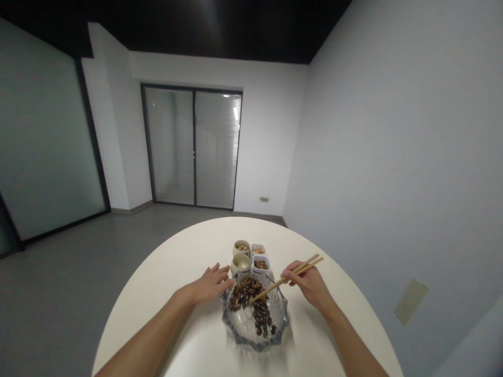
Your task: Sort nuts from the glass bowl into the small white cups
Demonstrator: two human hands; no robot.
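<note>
A round, cream-coloured table (pixel 196 335) filled the middle of the room, and on it sat a fluted glass bowl (pixel 257 346) holding dark, glossy seeds (pixel 261 317) on its near side and reddish-brown pieces (pixel 244 291) toward its far side. The right hand (pixel 308 283) was to the right of the bowl, fingers clamped on wooden chopsticks (pixel 280 283) that slanted down into it; I could not tell whether their tips pinched anything. The left hand (pixel 210 285) was just left of the bowl, fingers apart, the thumb so near the rim that I could not say if it touched. Just beyond the bowl clustered two round cups (pixel 241 263) and, to their right, two white square dishes (pixel 269 263). Well past the bowl, grey floor (pixel 173 214) ran to glass double doors (pixel 194 146) with slatted blinds. A frosted panel (pixel 47 146) stood far to the bowl's left, a pale wall (pixel 393 157) rose to its right, and the ceiling (pixel 220 26) was black.
</note>
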